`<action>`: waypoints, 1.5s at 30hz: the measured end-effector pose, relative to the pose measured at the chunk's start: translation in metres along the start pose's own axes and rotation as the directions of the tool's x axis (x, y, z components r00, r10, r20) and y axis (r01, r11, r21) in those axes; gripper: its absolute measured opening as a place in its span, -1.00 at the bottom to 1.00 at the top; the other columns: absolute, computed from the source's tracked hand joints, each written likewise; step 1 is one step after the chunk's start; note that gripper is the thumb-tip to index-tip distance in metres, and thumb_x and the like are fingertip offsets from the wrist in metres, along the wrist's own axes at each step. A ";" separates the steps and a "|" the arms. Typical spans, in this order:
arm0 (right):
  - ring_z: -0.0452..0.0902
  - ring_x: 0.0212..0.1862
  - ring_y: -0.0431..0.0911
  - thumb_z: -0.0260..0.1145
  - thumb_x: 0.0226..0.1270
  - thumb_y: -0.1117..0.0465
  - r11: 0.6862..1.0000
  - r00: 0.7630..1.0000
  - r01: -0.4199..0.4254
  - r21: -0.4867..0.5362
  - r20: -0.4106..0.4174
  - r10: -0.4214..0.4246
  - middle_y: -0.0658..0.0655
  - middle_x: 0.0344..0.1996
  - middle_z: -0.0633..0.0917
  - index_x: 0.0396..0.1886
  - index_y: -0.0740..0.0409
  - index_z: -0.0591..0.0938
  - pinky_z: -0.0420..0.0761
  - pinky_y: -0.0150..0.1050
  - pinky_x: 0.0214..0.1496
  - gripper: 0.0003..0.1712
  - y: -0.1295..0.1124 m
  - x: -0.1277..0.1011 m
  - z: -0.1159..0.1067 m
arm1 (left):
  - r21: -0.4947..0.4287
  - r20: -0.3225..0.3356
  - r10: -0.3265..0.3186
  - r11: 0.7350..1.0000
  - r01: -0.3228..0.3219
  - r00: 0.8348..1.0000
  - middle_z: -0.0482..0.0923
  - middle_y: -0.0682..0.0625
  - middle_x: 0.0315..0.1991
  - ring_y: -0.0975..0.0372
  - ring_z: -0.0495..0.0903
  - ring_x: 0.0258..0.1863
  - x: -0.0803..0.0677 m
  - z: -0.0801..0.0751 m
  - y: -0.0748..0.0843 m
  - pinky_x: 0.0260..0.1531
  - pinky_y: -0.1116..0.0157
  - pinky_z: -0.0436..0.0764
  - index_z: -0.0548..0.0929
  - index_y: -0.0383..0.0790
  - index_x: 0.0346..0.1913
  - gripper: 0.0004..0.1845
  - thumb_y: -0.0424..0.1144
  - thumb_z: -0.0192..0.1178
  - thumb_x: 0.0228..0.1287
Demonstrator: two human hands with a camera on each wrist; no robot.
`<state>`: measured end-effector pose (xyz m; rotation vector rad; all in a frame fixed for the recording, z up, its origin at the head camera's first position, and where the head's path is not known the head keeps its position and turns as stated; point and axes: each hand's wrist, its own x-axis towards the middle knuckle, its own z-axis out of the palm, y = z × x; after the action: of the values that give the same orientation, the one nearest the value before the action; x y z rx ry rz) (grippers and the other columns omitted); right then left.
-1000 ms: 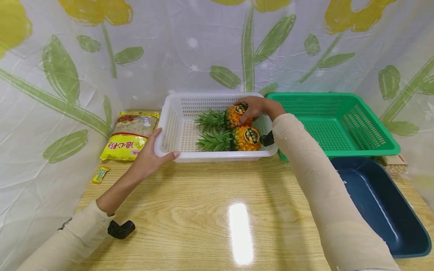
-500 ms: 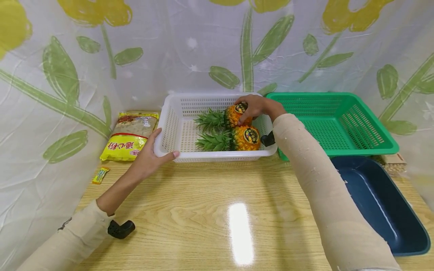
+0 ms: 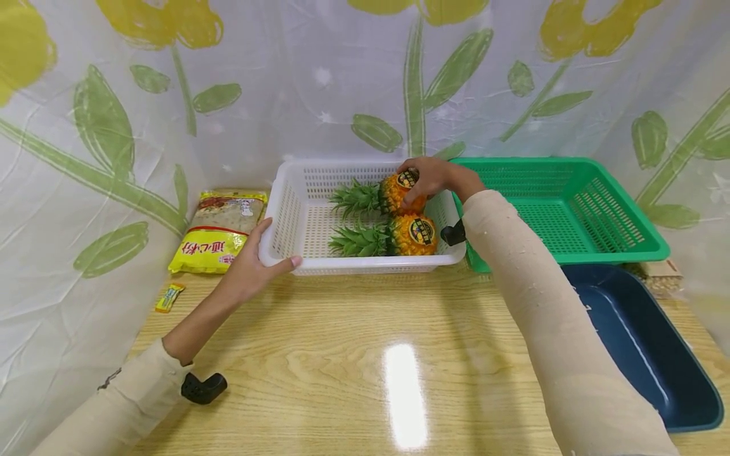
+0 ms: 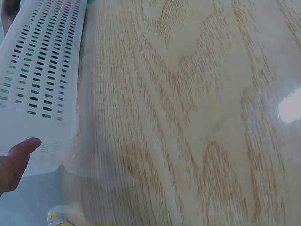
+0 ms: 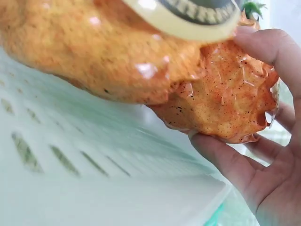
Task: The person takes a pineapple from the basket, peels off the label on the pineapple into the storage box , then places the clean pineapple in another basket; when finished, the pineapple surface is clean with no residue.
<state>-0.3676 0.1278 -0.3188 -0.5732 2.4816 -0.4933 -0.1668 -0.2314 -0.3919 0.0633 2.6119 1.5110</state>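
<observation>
Two orange plastic-wrapped pineapples lie in the white perforated plastic basket [image 3: 285,209]. Right hand [image 3: 431,178] grips the far pineapple [image 3: 399,192] at the basket's right end, not yet lifted clear; near pineapple [image 3: 413,234] untouched. Left hand [image 3: 251,263] clasps the basket's near-left corner. Far pineapple's base hidden by fingers.

A glossy wooden table [image 3: 353,354] carried baskets, a tub and packets.

On it stood a white basket [image 3: 285,221] at the back centre, a green basket [image 3: 570,209] touching its right side, and a dark blue tub [image 3: 644,342] in front of that. A yellow food packet [image 3: 219,228] lay left of the white basket, a small yellow sachet [image 3: 169,296] near it.
</observation>
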 end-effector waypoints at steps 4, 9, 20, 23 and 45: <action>0.29 0.43 0.21 0.47 0.26 -0.01 0.999 1.000 -0.001 0.038 0.002 0.001 0.27 0.60 -0.03 0.57 -0.03 0.19 0.57 0.07 0.21 -0.02 0.000 -0.003 -0.004 | 0.011 -0.003 -0.008 1.000 0.008 1.000 0.15 -0.32 0.48 -0.17 0.39 0.32 -0.001 -0.001 0.001 0.27 -0.16 0.42 -0.25 -0.03 0.63 0.17 0.09 0.38 0.24; 0.37 0.37 0.19 0.47 0.25 -0.04 1.000 1.000 0.007 0.016 -0.024 -0.007 0.29 0.60 -0.01 0.58 -0.04 0.17 0.61 0.03 0.16 0.00 0.000 -0.007 -0.010 | 0.002 0.001 -0.004 1.000 0.004 1.000 0.15 -0.33 0.48 -0.17 0.38 0.33 -0.001 -0.001 0.002 0.28 -0.15 0.41 -0.26 -0.03 0.63 0.17 0.09 0.38 0.25; 0.49 0.25 0.22 0.50 0.20 -0.06 0.998 0.995 0.058 0.018 -0.080 -0.056 0.34 0.58 0.04 0.58 -0.02 0.18 0.58 0.10 0.17 0.03 -0.005 -0.026 -0.020 | -0.005 0.008 -0.001 1.000 0.001 1.000 0.13 -0.35 0.49 -0.19 0.36 0.35 0.004 0.000 -0.001 0.26 -0.15 0.43 -0.26 -0.06 0.63 0.17 0.10 0.37 0.25; 0.34 0.38 0.25 0.51 0.19 -0.08 0.995 0.990 0.091 -0.034 -0.103 -0.094 0.34 0.55 0.12 0.57 0.03 0.20 0.48 0.18 0.27 0.04 -0.006 -0.033 -0.022 | -0.009 0.010 0.000 1.000 0.000 1.000 0.11 -0.34 0.50 -0.18 0.35 0.36 0.006 0.001 -0.002 0.28 -0.15 0.41 -0.26 -0.06 0.63 0.17 0.10 0.37 0.25; 0.50 0.16 0.20 0.57 0.10 -0.05 0.972 0.954 0.215 -0.094 -0.192 -0.229 0.26 0.48 0.30 0.49 0.03 0.34 0.55 0.08 0.07 -0.02 -0.020 -0.103 -0.008 | 0.022 0.005 -0.012 1.000 0.012 1.000 0.04 -0.33 0.54 -0.21 0.30 0.40 0.009 -0.004 -0.002 0.32 -0.20 0.36 -0.28 -0.01 0.64 0.18 0.15 0.36 0.25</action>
<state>-0.2872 0.1634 -0.2604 -0.8779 2.6493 -0.5754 -0.1758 -0.2344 -0.3922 0.0538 2.6209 1.4760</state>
